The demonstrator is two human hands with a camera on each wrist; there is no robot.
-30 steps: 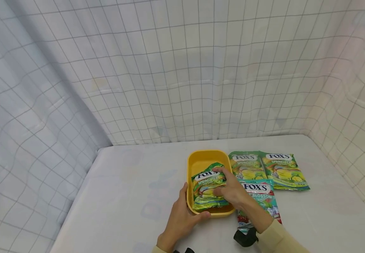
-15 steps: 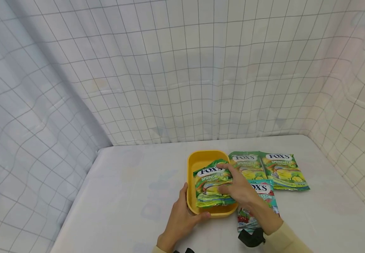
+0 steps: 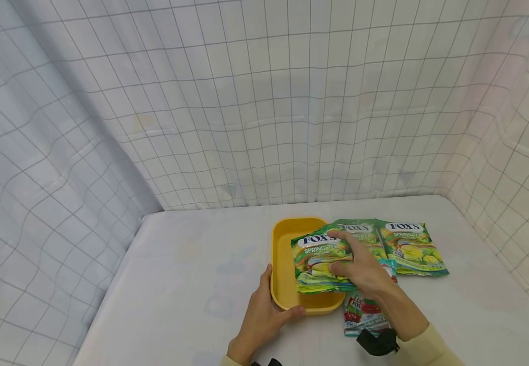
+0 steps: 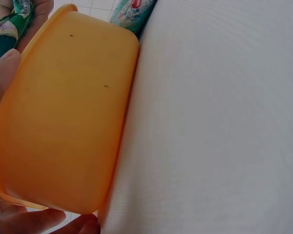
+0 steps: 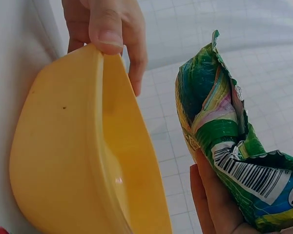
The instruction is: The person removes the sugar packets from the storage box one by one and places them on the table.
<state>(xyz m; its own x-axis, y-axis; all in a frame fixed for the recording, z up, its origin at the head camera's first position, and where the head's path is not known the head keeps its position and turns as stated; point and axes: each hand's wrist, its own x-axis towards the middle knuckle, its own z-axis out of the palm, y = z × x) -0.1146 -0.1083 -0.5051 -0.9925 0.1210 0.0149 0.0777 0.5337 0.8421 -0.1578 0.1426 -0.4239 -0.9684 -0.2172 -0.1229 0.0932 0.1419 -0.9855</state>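
Observation:
My left hand point(image 3: 266, 312) grips the near left corner of a yellow plastic tub point(image 3: 280, 244), thumb at the front rim and fingers along the left wall. The left wrist view shows the tub's smooth outer side point(image 4: 68, 117) with the thumb point(image 4: 2, 75) at its rim. In my right hand point(image 3: 360, 264) is a green Fox's Spring Tea candy bag point(image 3: 315, 262), pinched by its right side. That bag hangs over the right part of the tub. From the right wrist, its crinkled back with a barcode point(image 5: 254, 175) faces the camera, beside the tub's opening.
Two more green Spring Tea bags, one point(image 3: 365, 249) right behind my right hand and another point(image 3: 413, 249) farther right, lie on the white table point(image 3: 177, 284). Teal and red Fox's packaging point(image 3: 365, 317) sits partly hidden under the right forearm. Gridded white curtains point(image 3: 269, 101) surround the table.
My right hand has lifted the Spring Tea candy bag up out of the tub and shifted it to the right. The left hand and the tub have stayed in place.

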